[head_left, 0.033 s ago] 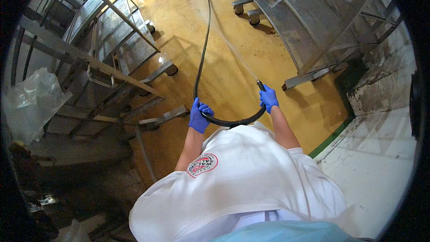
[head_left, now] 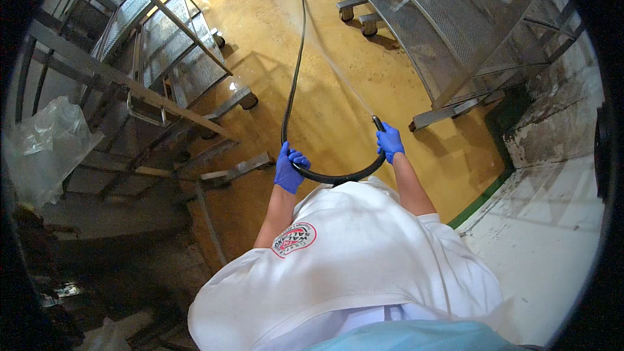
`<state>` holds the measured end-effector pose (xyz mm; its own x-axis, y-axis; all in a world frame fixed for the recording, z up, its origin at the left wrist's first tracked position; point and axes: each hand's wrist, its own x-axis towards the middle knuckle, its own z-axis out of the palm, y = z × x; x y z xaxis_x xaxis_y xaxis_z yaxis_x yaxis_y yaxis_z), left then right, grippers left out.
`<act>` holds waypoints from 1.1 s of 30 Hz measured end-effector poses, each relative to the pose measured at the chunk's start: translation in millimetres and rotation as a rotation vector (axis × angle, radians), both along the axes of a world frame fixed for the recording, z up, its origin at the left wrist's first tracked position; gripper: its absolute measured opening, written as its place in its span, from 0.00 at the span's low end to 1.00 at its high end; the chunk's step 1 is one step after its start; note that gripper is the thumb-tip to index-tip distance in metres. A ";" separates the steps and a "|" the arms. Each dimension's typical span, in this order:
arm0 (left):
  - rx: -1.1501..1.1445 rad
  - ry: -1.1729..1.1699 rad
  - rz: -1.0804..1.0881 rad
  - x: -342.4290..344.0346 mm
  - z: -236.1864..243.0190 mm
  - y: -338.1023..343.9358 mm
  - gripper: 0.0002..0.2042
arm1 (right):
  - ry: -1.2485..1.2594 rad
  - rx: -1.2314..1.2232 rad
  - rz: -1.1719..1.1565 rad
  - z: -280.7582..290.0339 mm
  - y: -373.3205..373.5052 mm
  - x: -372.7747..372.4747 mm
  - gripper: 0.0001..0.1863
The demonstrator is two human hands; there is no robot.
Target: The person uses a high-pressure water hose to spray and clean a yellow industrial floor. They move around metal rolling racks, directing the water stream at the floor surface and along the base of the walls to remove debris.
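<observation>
A black hose (head_left: pixel 299 58) runs along the yellow floor from the far end and loops in front of my white shirt. My left hand (head_left: pixel 289 168), in a blue glove, is closed round the hose on the left side of the loop. At the other end, my blue-gloved right hand (head_left: pixel 390 142) grips the hose just behind its nozzle (head_left: pixel 376 120). The nozzle points away and to the left. From its tip a thin jet of water (head_left: pixel 342 76) shoots out over the wet floor (head_left: pixel 260 123).
Wheeled metal racks with perforated shelves (head_left: pixel 422 39) stand on the right; more metal racks (head_left: pixel 175 45) line the left. Clear plastic sheeting (head_left: pixel 52 146) hangs at the far left. A stained white wall (head_left: pixel 539 221) with a green floor border (head_left: pixel 484 200) runs along the right.
</observation>
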<state>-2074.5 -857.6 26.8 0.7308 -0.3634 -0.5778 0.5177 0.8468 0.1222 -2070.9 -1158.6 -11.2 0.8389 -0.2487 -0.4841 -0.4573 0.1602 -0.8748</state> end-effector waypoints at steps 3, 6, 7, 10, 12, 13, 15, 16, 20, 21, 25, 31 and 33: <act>-0.022 0.007 0.000 -9.3 -10.5 5.3 0.20 | -0.003 -0.089 0.014 11.1 8.7 0.2 0.14; -0.092 0.021 0.014 -16.8 -21.9 8.4 0.20 | -0.035 -0.132 0.080 17.1 10.5 1.5 0.14; -0.122 0.032 0.018 -20.0 -23.4 8.7 0.20 | -0.039 -0.145 0.106 19.9 11.7 1.0 0.14; -0.160 0.052 0.030 -24.4 -25.6 10.2 0.19 | -0.053 -0.174 0.180 31.8 15.9 1.2 0.14; -0.188 0.052 0.034 -26.5 -29.8 13.7 0.19 | -0.061 -0.177 0.227 42.2 21.0 -0.8 0.17; -0.203 0.057 0.027 -27.4 -31.9 12.4 0.19 | -0.059 -0.165 0.217 42.8 19.4 -2.2 0.16; -0.176 0.052 0.008 -27.1 -29.6 14.0 0.19 | -0.046 -0.131 0.187 38.6 18.6 -3.9 0.15; -0.164 0.052 -0.005 -26.8 -28.6 12.8 0.19 | -0.003 -0.133 0.159 30.9 14.2 -6.2 0.13; -0.052 0.061 -0.059 -15.2 -30.1 5.5 0.18 | 0.178 -0.111 -0.067 -33.4 -4.2 -23.4 0.08; -0.025 0.080 -0.062 -14.1 -26.3 -0.5 0.18 | 0.240 -0.080 -0.164 -47.6 -9.9 -36.4 0.07; 0.042 0.085 -0.111 -14.0 -31.4 -15.3 0.18 | 0.405 0.008 -0.320 -85.0 -23.6 -78.0 0.05; -0.039 0.077 -0.129 -11.0 -32.2 -18.3 0.19 | 0.122 0.071 -0.328 -44.3 -16.8 -84.1 0.04; -0.014 0.053 -0.162 -7.9 -31.8 -23.8 0.19 | 0.193 0.106 -0.355 -56.1 -23.7 -85.7 0.04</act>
<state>-2082.4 -881.4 -5.1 0.6303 -0.4828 -0.6080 0.6533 0.7529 0.0794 -2156.6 -1182.3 -67.3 0.6017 -0.4465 -0.6623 -0.5114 0.4216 -0.7488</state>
